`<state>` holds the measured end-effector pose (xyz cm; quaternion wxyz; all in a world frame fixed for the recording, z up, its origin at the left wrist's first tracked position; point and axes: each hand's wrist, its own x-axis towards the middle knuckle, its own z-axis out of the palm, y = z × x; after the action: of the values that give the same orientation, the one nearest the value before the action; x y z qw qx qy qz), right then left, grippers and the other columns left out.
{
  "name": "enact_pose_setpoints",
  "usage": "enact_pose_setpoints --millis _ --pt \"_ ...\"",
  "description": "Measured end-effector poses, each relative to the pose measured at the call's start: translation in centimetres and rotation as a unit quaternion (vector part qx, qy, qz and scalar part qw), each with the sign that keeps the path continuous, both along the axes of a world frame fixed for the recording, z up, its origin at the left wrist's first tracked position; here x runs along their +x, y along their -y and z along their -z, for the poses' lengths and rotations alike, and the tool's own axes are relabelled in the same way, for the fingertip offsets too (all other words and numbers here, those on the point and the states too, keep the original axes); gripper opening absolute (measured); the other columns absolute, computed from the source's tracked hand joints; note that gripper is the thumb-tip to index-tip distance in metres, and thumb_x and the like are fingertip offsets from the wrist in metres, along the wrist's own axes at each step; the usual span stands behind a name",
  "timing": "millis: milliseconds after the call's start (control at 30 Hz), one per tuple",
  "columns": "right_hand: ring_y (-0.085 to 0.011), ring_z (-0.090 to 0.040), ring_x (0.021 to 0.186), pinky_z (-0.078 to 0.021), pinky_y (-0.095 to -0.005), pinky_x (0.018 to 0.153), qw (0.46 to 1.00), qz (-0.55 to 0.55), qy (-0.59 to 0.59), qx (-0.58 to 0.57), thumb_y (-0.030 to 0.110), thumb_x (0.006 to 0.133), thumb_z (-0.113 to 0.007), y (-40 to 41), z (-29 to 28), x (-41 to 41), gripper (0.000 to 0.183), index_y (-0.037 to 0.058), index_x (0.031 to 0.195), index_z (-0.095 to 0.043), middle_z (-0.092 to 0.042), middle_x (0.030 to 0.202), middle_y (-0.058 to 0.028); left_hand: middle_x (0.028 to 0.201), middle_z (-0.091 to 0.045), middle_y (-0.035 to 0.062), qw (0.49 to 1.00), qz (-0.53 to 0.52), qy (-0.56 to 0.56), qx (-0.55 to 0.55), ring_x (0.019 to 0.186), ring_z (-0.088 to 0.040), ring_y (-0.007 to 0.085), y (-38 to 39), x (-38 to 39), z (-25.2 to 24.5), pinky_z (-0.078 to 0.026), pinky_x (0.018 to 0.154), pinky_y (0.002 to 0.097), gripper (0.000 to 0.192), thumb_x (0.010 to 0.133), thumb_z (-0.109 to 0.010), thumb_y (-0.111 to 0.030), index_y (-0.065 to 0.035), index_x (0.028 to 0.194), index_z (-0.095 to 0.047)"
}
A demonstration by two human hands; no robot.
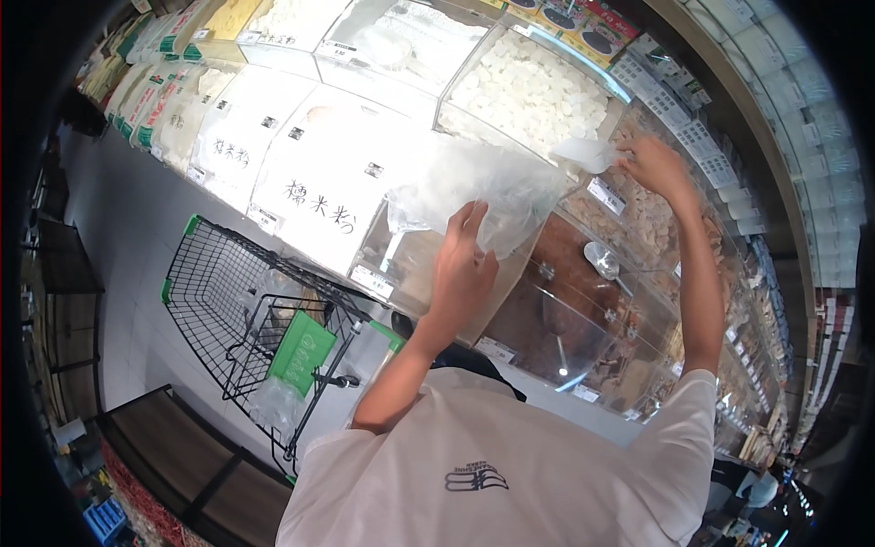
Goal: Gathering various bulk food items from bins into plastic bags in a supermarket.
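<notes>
My left hand (pixel 465 263) grips a clear plastic bag (pixel 506 195) by its near side; the bag spreads out beyond my fingers above the bins. A white plastic scoop (pixel 586 154) is in my right hand (pixel 653 167), held by its handle. The scoop is over the near right corner of a clear bin of white, flaky pieces (pixel 526 85). I cannot tell whether anything lies in the scoop. Below my right hand is a bin of pale pinkish-brown pieces (pixel 653 198).
To the left, bins with paper-covered fronts (pixel 321 184) bear writing and price tags. A reddish-brown bin (pixel 540 301) holds a metal scoop (pixel 601 260). A black wire shopping cart (pixel 219 273) with a green panel (pixel 304 352) stands lower left. Packaged goods (pixel 584 27) line the far edge.
</notes>
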<state>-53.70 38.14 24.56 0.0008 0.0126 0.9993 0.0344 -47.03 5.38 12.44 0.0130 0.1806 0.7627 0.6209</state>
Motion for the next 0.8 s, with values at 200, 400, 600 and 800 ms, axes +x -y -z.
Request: enact_pose_setpoints --millis 200,400,600,800 --pt "-0.0235 -0.063 0.06 -0.0486 -0.0362 0.059 0.985 -0.025 0.155 -0.078 0.018 0.081 -0.067 -3.0 3.1 -6.7 0.021 -0.0001 0.09 -0.071 -0.065 0.067 -0.0146 0.132 -0.049 0.0155 0.999 -0.008 0.04 -0.023 0.071 -0.058 0.0167 0.4 0.0 -0.8 -0.05 0.064 0.0272 0.062 0.075 -0.063 0.005 -0.0067 0.134 -0.048" --pt "-0.0234 -0.066 0.063 -0.0498 -0.0353 0.061 0.978 -0.033 0.104 -0.178 0.02 0.083 -0.065 -4.1 11.8 -6.6 0.025 -0.002 0.094 -0.071 -0.067 0.071 -0.0164 0.138 -0.044 0.0156 0.999 0.023 0.034 -0.009 0.068 -0.057 0.0212 0.3 -0.6 -0.1 -0.05 0.066 0.0324 0.065 0.076 -0.062 0.002 -0.0062 0.137 -0.042" --pt "-0.0379 -0.066 0.085 -0.0515 -0.0443 0.077 0.988 0.1 -0.029 -0.116 0.03 0.087 -0.061 1.9 13.4 -5.0 0.032 0.0027 0.101 -0.07 -0.068 0.092 -0.0214 0.136 -0.046 0.0127 0.999 0.032 0.016 0.0 0.066 -0.057 0.0215 1.2 -1.6 -0.6 -0.05 0.064 0.0315 0.064 0.076 -0.063 0.002 -0.0073 0.136 -0.043" --pt "-0.0413 -0.064 0.081 -0.051 -0.0476 0.072 0.989 0.104 -0.087 -0.064 0.03 0.09 -0.058 3.0 17.6 -7.3 0.034 0.002 0.107 -0.065 -0.067 0.085 -0.0236 0.133 -0.048 0.017 0.998 0.056 0.036 -0.009 0.072 -0.057 0.0195 1.1 -2.1 -1.1 -0.049 0.064 0.0274 0.062 0.077 -0.063 0.006 -0.0057 0.135 -0.047"
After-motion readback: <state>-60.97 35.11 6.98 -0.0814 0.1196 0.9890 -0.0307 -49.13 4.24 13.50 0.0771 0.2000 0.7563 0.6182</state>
